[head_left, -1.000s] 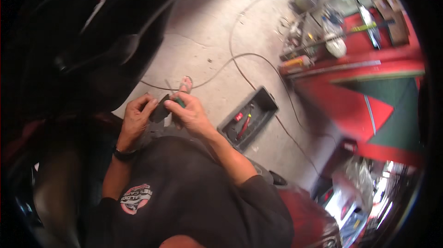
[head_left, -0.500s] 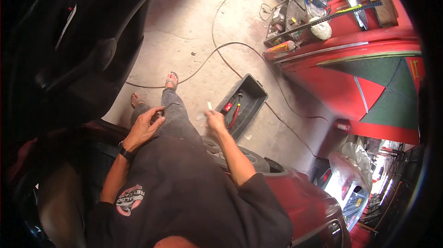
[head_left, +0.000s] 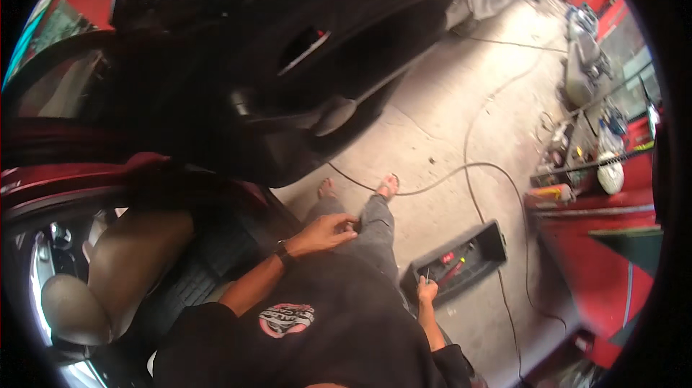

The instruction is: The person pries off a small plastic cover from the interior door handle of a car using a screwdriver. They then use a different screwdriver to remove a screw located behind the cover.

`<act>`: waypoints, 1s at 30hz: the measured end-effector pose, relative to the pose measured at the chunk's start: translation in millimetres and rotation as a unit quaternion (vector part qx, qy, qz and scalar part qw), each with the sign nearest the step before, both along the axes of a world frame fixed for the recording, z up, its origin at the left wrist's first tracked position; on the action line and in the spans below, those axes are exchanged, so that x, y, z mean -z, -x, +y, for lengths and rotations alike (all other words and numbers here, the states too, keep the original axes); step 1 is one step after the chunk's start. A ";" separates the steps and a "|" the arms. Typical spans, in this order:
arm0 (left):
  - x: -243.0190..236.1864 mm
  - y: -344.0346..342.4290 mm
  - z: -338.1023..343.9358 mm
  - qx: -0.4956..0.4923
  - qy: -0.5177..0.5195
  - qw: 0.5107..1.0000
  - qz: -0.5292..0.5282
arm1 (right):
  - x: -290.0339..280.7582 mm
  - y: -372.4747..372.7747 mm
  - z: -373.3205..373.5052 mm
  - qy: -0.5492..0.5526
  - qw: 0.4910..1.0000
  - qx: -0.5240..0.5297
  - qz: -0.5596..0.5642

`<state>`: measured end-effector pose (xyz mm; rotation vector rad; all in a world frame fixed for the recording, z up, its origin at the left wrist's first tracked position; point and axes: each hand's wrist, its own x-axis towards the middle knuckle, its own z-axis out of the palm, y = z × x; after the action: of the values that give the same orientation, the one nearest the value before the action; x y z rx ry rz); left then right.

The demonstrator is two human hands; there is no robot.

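Observation:
My left hand point(head_left: 326, 232) is in front of my grey trousers point(head_left: 378, 229), fingers curled round something small and dark that I cannot make out. My right hand point(head_left: 427, 288) grips a thin metal tool point(head_left: 429, 272) at the near left end of a dark grey plastic tray point(head_left: 492, 240) on the floor. A small red item point(head_left: 447, 257) and a long red-and-yellow handled tool point(head_left: 454, 271) lie in the tray. My sandalled feet point(head_left: 389, 184) rest on the concrete floor.
A black car door point(head_left: 346, 78) stands open across the upper left, with a tan seat point(head_left: 137, 258) below it. Dark hoses point(head_left: 490, 166) cross the floor. At the right, a metal rack point(head_left: 577, 150) holds assorted items beside red panels point(head_left: 598, 244).
My hands have moved apart from the dark piece they shared, the right one down toward the tray. The view has swung left, bringing more of the car door and seat into sight.

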<state>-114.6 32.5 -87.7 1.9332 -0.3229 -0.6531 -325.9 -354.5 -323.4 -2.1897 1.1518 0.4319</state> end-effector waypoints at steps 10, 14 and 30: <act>-107.9 -103.2 13.8 -0.243 -0.067 0.862 -0.440 | -57.1 -126.5 54.4 -0.133 0.987 -0.035 -0.082; -160.9 -132.2 -13.2 -0.311 -0.017 0.837 -0.450 | 11.3 -87.3 15.5 0.001 0.976 -0.107 -0.188; -124.4 -97.8 -30.8 -0.239 0.010 0.829 -0.506 | -47.7 -128.6 68.2 -0.164 0.968 -0.125 -0.140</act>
<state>-16.8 1.7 36.7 2.0713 -0.4523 0.7611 -197.3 -286.3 -275.8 -2.0265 0.6062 0.3735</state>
